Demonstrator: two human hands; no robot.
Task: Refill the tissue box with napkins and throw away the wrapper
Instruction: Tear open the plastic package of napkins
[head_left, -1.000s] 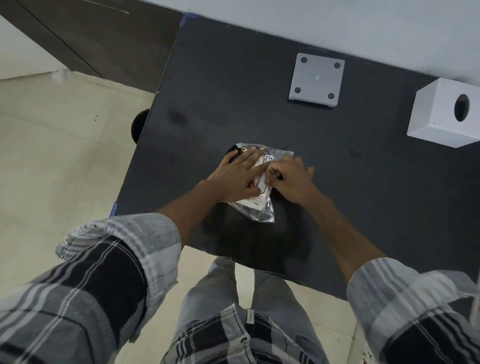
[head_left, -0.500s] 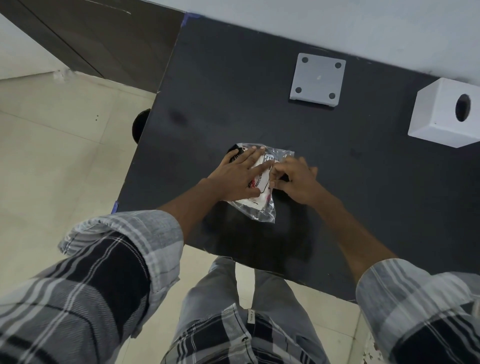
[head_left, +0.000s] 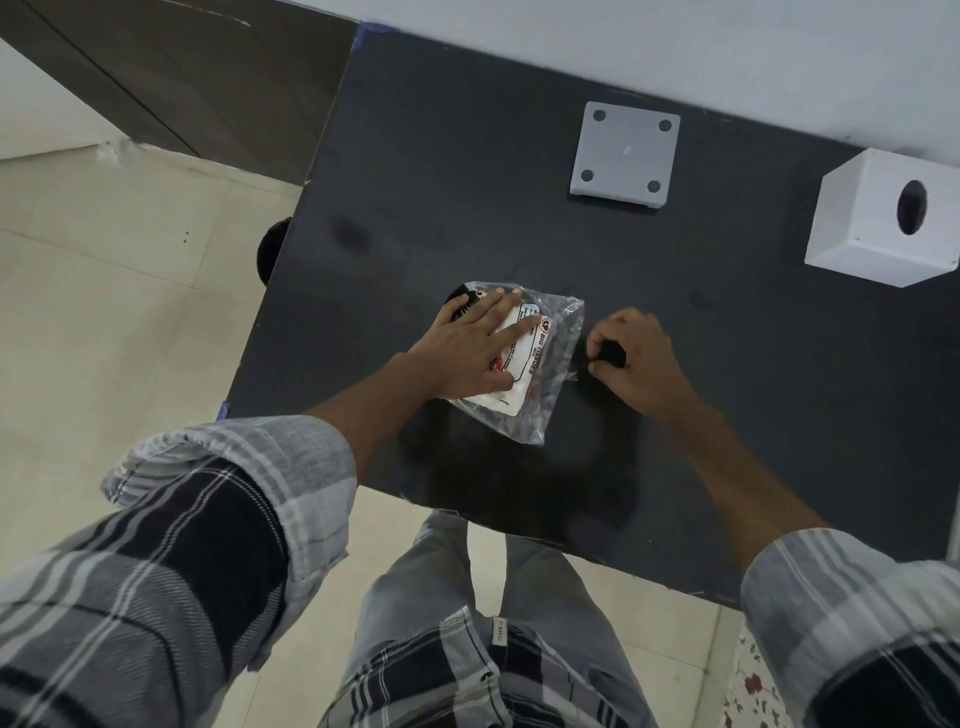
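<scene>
A napkin pack (head_left: 535, 353) in a clear plastic wrapper (head_left: 524, 423) lies on the black table (head_left: 467, 182) near its front left corner. My left hand (head_left: 467, 353) lies flat on the pack's left half, fingers spread, pinning it down. My right hand (head_left: 639, 364) is just right of the pack, thumb and fingers pinched on the wrapper's right edge, which looks stretched toward it. The white tissue box (head_left: 878, 223), with a round hole in one face, stands at the far right, well away from both hands.
A flat grey square plate (head_left: 626, 156) with a hole in each corner lies at the back of the table near the wall. A dark round object (head_left: 270, 254) shows below the table's left edge. Tiled floor lies to the left and in front.
My right hand has moved right, off the top of the pack, drawing the wrapper's edge with it. My left hand stays pressed on the pack.
</scene>
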